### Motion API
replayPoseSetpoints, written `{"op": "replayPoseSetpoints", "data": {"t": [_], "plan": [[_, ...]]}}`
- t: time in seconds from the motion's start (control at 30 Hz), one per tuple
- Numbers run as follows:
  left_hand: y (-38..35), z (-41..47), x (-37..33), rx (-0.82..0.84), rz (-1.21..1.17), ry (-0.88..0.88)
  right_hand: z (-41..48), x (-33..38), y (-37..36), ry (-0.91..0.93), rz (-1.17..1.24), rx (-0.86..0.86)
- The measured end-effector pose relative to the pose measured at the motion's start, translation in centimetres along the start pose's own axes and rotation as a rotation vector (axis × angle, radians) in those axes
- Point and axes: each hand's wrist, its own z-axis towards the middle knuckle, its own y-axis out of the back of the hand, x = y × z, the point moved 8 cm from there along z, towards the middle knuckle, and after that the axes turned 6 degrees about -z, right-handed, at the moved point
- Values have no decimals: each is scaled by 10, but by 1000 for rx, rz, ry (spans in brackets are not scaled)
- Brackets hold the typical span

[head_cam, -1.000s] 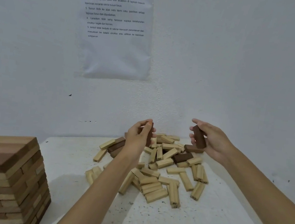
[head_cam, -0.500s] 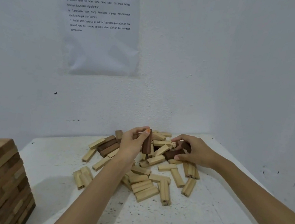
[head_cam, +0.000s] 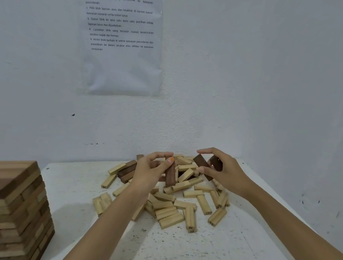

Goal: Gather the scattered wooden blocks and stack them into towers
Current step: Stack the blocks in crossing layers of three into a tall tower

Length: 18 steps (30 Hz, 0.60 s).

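A pile of scattered wooden blocks [head_cam: 170, 206], mostly pale with a few dark ones, lies at the far middle of the white table [head_cam: 216, 252]. My left hand [head_cam: 151, 170] pinches a reddish-brown block [head_cam: 170, 175] upright just above the pile. My right hand [head_cam: 225, 172] holds two dark brown blocks [head_cam: 201, 165] lifted over the pile's far right side. A finished tower [head_cam: 5, 207] of pale and dark layers stands at the near left.
White walls close in behind and to the right of the table. A printed instruction sheet [head_cam: 121, 38] hangs on the back wall. The table's near surface is speckled with dark marks.
My right hand dipped into the pile, took hold of a second dark block and has lifted again. My left hand keeps its reddish-brown block, lower than a second ago.
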Motion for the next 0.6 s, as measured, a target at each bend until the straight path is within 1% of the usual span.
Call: {"op": "replayPoseSetpoints", "data": {"t": [0.13,0.27,0.33,0.5,0.6], "plan": [[0,-19,-11,43,9,-8,-16,24,-5,6,76,48],[4,-38,-22,78,70,-15,-34,42,-12,23,124,77],[5,-49,-25,103,111,-9,-41,45,-15,5,141,74],[6,-78,-22,174,212,11,-64,68,-28,28,228,109],[10,-94,-17,191,235,38,-77,77,-39,28,225,124]]}}
